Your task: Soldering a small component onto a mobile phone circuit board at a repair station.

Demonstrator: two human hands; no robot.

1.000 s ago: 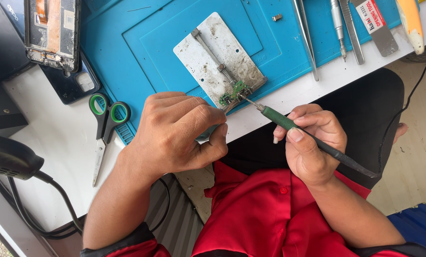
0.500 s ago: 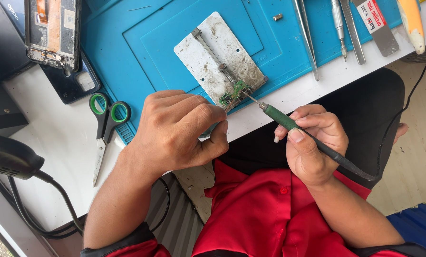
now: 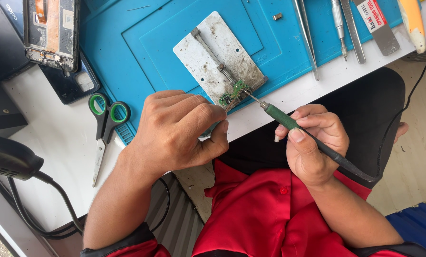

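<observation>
Clearly, small green circuit board [image 3: 233, 93] sits clamped.

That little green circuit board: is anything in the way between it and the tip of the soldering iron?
Nothing visible. The soldering iron in the right hand already reaches the green circuit board; the left hand sits just beside.

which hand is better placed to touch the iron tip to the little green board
The right hand. It grips the soldering iron, whose tip sits at the small green board on the metal holder plate. The left hand rests at the plate's near edge.
</observation>
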